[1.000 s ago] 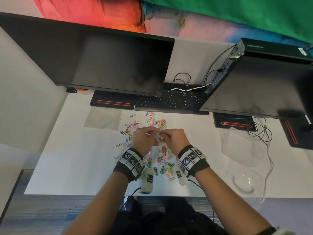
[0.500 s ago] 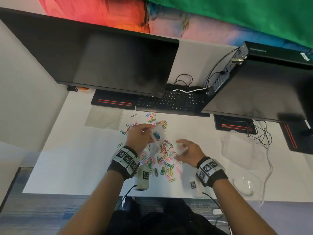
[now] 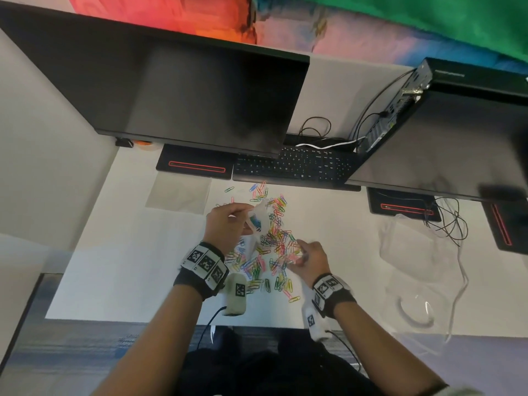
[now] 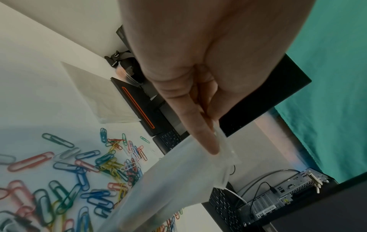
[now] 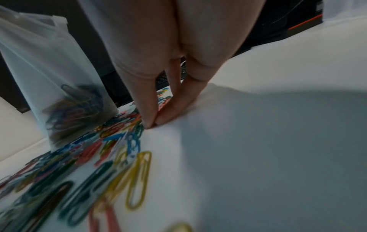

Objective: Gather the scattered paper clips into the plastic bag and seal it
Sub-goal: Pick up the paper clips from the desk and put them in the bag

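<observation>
A small frosted plastic bag hangs upright over the desk, with several coloured clips in its bottom. My left hand pinches its top edge between thumb and fingers. Many coloured paper clips lie scattered on the white desk under and around the bag. My right hand is down at the pile's right edge. Its thumb and forefinger tips meet on the desk, pinching at the clips there.
A black keyboard and two dark monitors stand behind the pile. A flat clear bag lies at the left. More clear plastic and loose cables lie at the right. The desk's front edge is near my wrists.
A second ago both hands were together at the bag's mouth. My right hand has let go and dropped down and right onto the pile. My left hand still holds the bag up.
</observation>
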